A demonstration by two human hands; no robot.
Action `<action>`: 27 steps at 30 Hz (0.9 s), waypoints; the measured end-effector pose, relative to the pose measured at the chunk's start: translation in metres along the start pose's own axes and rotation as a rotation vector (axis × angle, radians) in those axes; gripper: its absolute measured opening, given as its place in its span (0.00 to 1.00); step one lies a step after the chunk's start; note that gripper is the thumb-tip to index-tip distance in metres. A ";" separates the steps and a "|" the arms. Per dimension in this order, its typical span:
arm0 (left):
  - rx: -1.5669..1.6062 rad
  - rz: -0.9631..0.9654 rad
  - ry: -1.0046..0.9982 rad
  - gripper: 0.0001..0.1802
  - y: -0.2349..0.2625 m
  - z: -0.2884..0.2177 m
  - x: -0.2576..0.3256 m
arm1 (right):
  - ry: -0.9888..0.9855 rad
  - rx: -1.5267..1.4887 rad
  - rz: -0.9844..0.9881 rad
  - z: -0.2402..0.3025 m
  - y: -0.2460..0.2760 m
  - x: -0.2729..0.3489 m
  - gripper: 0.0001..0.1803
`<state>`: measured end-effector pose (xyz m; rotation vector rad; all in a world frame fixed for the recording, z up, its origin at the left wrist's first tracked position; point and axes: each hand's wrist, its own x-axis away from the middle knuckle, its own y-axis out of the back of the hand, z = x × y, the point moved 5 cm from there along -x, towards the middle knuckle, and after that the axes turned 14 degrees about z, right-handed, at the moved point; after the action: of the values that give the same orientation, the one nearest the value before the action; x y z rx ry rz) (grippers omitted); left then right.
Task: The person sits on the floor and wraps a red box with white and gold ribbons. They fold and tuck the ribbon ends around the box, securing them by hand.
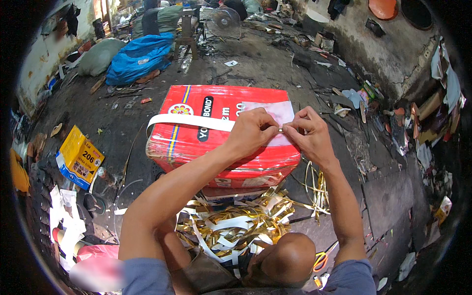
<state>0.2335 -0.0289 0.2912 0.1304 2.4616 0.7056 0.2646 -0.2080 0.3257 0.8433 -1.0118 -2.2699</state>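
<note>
A red cardboard carton stands in front of me, wrapped in clear tape. On its right part lies a pale pink sheet. Over that sheet my left hand and my right hand meet, thumbs and fingers pinched. Between their fingertips is a small light-coloured strip, mostly covered by the fingers. A wide white strip runs across the carton's left part and curls over its edge; its right end passes behind my left hand.
Gold and white strips are heaped between the carton and my knee. Orange-handled scissors lie by my right arm. A yellow and blue carton stands at left. Farther off are a blue sack and a fan.
</note>
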 end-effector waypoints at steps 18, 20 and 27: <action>0.003 0.172 -0.082 0.07 -0.008 -0.003 -0.031 | -0.344 -0.723 -0.130 -0.055 -0.037 0.009 0.19; 0.026 0.153 -0.052 0.06 -0.013 -0.007 -0.031 | -0.224 -0.480 -0.150 -0.051 -0.032 0.012 0.19; 0.141 0.127 -0.019 0.06 -0.022 -0.001 -0.031 | -0.427 -1.237 -0.129 -0.047 -0.049 0.027 0.15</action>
<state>0.2598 -0.0555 0.2956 0.3486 2.5008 0.5804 0.2697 -0.2185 0.2535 -0.1208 0.4166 -2.5862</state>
